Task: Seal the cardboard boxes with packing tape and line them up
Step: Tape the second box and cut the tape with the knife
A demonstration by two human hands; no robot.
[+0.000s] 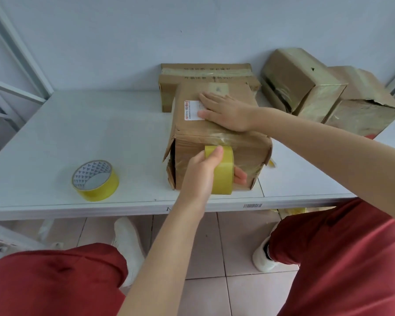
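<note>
Down at the bottom of my feed I see red trousers (55,281) and white shoes (128,240) on a pale tiled floor (205,242). Above them runs the front edge of a white table (89,128), with a small barcode sticker (252,205) stuck on it.

Close to that edge, the left hand (201,172) grips a yellow tape roll (222,179). The thumb is curled over the top and the fingers poke through the core. The roll is held upright against the near face of the cardboard box (192,131). That box sits at the middle of the table, and the flaps at its left end stand ajar with a dark gap showing. Glossy tape crosses its near top edge just above the roll.

A spare tape roll (95,180) lies flat on the table to the left, well apart from the box.

The right hand (226,112) rests palm down on top of the box. Its fingers are straight and spread, holding nothing, and they partly cover a white label (193,110).

Behind it, touching or nearly so, is a flatter printed box (205,74). At the far right, two taped boxes (301,80) (365,106) lean together near the plain pale wall (146,30). A white metal frame (16,53) stands at the far left.
</note>
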